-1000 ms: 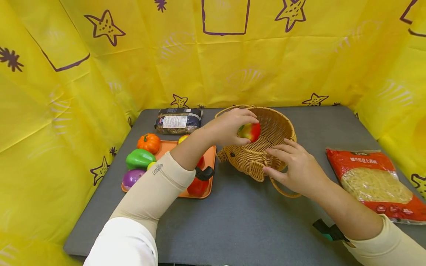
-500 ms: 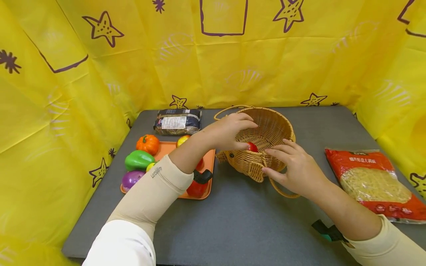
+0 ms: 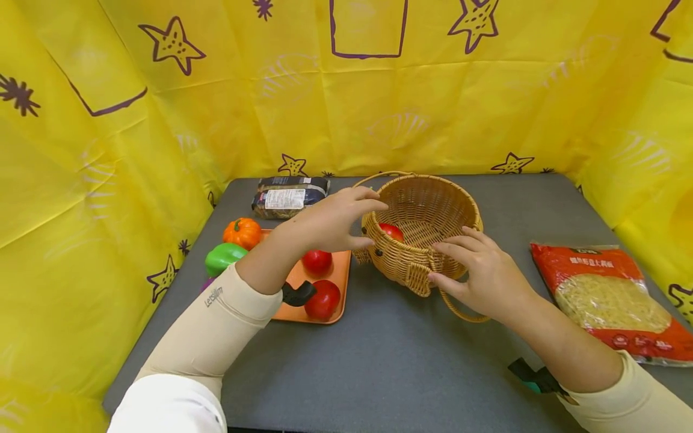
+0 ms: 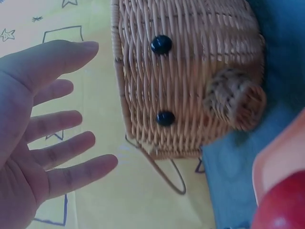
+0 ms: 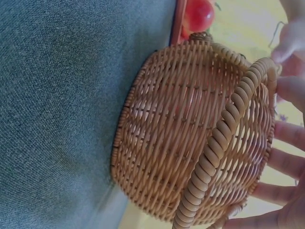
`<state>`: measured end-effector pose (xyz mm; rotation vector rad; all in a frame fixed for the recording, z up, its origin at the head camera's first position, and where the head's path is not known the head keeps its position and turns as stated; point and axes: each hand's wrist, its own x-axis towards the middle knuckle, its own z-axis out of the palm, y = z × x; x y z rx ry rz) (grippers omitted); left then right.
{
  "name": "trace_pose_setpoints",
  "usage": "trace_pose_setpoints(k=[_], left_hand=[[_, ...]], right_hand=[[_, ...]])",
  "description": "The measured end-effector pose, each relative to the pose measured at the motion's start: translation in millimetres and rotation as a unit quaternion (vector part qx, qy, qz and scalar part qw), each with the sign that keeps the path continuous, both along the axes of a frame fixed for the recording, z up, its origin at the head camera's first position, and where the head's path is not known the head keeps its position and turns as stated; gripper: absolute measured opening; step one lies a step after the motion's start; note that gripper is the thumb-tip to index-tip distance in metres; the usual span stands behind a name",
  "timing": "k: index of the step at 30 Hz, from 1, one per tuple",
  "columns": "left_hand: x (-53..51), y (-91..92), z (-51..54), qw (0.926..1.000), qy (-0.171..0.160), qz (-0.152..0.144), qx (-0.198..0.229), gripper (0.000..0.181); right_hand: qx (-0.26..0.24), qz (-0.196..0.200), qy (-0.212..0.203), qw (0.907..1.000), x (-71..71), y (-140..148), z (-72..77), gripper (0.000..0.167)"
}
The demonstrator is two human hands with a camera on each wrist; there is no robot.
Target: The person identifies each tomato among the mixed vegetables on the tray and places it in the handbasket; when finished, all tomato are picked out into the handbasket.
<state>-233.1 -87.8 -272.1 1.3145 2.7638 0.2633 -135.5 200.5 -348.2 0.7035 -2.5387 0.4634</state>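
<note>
The wicker basket (image 3: pixel 400 264), with black eyes and a snout, stands at the table's centre. Inside its left side lies a red fruit (image 3: pixel 391 231). The left hand (image 3: pixel 341 219) hangs in the air just left of the rim, empty, its fingers and thumb spread apart; the left wrist view shows this hand (image 4: pixel 47 129) beside the basket (image 4: pixel 190 71). At the basket's near right rim is the right hand (image 3: pixel 482 270); in the right wrist view its fingers (image 5: pixel 286 162) lie spread along the rim, fingertips touching it.
An orange tray (image 3: pixel 342 264) at left bears red fruits (image 3: pixel 322 299), partly behind the left arm. Beside it are an orange pumpkin (image 3: pixel 243 233) and a green pepper (image 3: pixel 223 257). A dark package (image 3: pixel 287 198) lies behind, a red pasta bag (image 3: pixel 612 300) at right.
The left hand has let go of the red and yellow fruit inside the basket and moved left, out past the rim. The right hand has stayed at the rim.
</note>
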Motion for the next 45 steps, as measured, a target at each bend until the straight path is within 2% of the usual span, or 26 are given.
trace_pose_setpoints(k=[4,9,16,21,28,34,45], left_hand=[[6.4,-15.2,-3.8,0.9996,-0.019,0.014,-0.015,0.066],[15.6,-30.2,-13.9,0.998,-0.048,0.012,-0.039,0.062],[29.7,-47.2,-36.3,0.9888,-0.116,0.002,-0.094,0.058],[38.4,-55.8,-52.3,0.9828,-0.154,0.005,-0.102,0.055],[42.9,-63.4,-67.1,0.9831,-0.154,0.003,-0.098,0.049],[42.3,-66.9,-74.4,0.9843,-0.157,-0.002,-0.08,0.048],[41.0,-71.3,-74.7,0.9846,-0.161,0.009,-0.068,0.046]], right_hand=[[-0.003,0.002,0.001,1.0,0.3,0.9,-1.1,0.051],[-0.002,0.003,0.004,1.0,-0.2,1.6,-1.4,0.051],[0.001,0.004,0.004,1.0,-1.9,1.3,0.6,0.051],[0.002,0.004,0.005,1.0,-2.0,1.5,1.9,0.051],[0.001,0.0,-0.002,1.0,0.1,1.0,2.3,0.051],[-0.002,0.001,0.002,1.0,0.2,1.0,1.0,0.051],[-0.002,-0.003,0.001,1.0,0.5,0.5,-0.8,0.052]])
